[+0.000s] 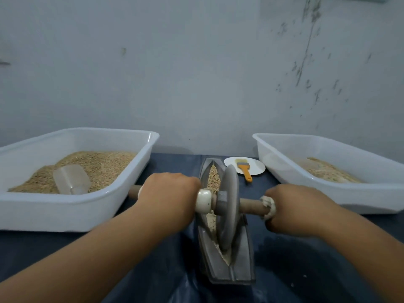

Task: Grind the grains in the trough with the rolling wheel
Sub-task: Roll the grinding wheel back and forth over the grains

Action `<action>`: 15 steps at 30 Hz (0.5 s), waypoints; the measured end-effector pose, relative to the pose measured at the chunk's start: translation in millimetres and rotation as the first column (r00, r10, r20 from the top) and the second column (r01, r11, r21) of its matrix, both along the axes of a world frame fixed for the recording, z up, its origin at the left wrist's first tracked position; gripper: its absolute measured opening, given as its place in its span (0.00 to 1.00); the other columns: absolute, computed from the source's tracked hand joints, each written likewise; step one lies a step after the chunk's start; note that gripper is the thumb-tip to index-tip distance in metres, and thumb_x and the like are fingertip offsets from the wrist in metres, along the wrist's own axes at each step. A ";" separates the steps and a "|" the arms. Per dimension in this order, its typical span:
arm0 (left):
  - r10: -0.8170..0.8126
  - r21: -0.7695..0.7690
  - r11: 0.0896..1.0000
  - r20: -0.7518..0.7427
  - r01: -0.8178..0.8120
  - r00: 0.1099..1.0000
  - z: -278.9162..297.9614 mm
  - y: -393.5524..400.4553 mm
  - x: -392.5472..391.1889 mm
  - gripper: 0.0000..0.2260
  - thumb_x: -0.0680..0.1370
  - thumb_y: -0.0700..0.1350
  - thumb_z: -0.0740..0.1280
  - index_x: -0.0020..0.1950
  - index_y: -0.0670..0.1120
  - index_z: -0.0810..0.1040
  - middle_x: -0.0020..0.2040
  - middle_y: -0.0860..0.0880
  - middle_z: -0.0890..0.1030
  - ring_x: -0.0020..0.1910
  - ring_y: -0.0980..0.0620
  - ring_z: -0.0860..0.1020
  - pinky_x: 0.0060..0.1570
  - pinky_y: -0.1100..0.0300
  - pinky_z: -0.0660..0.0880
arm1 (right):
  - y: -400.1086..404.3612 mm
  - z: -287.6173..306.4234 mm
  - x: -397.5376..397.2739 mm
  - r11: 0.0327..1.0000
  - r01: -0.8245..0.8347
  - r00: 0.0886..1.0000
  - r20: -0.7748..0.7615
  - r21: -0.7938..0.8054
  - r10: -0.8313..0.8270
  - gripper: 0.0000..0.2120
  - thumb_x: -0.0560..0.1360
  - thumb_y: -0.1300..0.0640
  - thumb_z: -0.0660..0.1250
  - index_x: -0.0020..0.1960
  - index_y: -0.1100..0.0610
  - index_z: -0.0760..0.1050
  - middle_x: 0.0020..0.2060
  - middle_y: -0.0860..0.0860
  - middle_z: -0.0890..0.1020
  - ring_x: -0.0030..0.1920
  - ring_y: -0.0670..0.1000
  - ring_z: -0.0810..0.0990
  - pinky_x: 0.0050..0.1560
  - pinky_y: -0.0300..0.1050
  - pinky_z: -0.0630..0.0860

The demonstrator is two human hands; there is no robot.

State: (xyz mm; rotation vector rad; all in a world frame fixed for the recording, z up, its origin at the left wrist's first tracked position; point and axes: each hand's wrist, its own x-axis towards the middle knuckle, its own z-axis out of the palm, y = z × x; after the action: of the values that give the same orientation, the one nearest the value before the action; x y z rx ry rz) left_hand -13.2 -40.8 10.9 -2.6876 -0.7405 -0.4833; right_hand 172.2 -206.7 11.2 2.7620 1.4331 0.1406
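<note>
- Centrally, the rolling wheel (227, 206) stands on edge in the trough (242, 254), its rim sunk in the narrow groove; a wooden axle (250, 206) runs through the hub crosswise, so that each side offers a handle.
- Left hand (168, 197): fingers curled over the axle's left half, gripping it just outboard of a pale collar (203, 201) that sits against the hub. The placement close to the wheel probably lets weight bear straight down on the disc.
- Right hand (299, 207): fingers wrapped round the right end of the axle, where a pale wrapping (269, 207) shows at the edge of the grip; a bare length of axle lies between these fingers and the wheel.
- Grains (213, 178): heaped in the groove beyond the fingers, coarse and tan; nearer the person, beside and below the wheel, the material looks paler and finer, so grinding appears partly done.
- Left of the left fingers, a white tub (72, 206) holds unground grain with a clear scoop (72, 179) resting in it, within reach for refilling.
- Right of the right fingers, a second tub (328, 193) holds a smaller, paler heap, likely the ground output.
- Beyond the right fingers, an orange-handled brush (245, 170) lies on a white plate (255, 169), presumably for sweeping out the groove.
- All stand on a dark-covered desk (170, 248).
</note>
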 end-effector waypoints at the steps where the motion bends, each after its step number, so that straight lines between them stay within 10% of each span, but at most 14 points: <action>1: 0.016 -0.033 0.999 -0.022 -0.017 1.000 0.3 3.6 5.8 0.08 0.73 0.48 0.67 0.46 0.55 0.67 0.33 0.55 0.65 0.33 0.54 0.67 0.34 0.58 0.64 | 11.1 -2.1 4.3 1.000 0.017 1.000 0.025 0.012 -0.017 0.05 0.67 0.46 0.66 0.39 0.45 0.71 0.34 0.44 0.78 0.35 0.44 0.76 0.31 0.41 0.69; 7: 0.036 -0.039 0.998 -0.104 -0.040 0.994 10.1 12.6 31.2 0.09 0.75 0.48 0.68 0.54 0.51 0.75 0.46 0.50 0.78 0.41 0.50 0.71 0.44 0.54 0.70 | 38.2 -7.3 20.8 0.999 0.016 1.000 -0.027 0.049 -0.015 0.04 0.71 0.50 0.64 0.40 0.47 0.69 0.39 0.46 0.78 0.40 0.49 0.77 0.38 0.44 0.73; 15: -0.060 -0.036 0.998 0.008 0.060 0.998 -8.0 7.5 0.7 0.11 0.74 0.49 0.67 0.45 0.57 0.64 0.35 0.55 0.67 0.39 0.53 0.72 0.39 0.57 0.66 | 0.5 4.0 -6.4 0.999 -0.037 0.998 0.055 0.013 0.037 0.07 0.64 0.46 0.67 0.36 0.46 0.71 0.31 0.45 0.77 0.31 0.43 0.75 0.28 0.40 0.65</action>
State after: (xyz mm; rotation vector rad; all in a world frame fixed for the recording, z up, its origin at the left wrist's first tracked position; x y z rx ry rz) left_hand -12.4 -33.3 2.9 -2.7499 -0.6782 -0.4990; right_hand 165.8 -206.2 15.2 2.7204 1.4760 0.2262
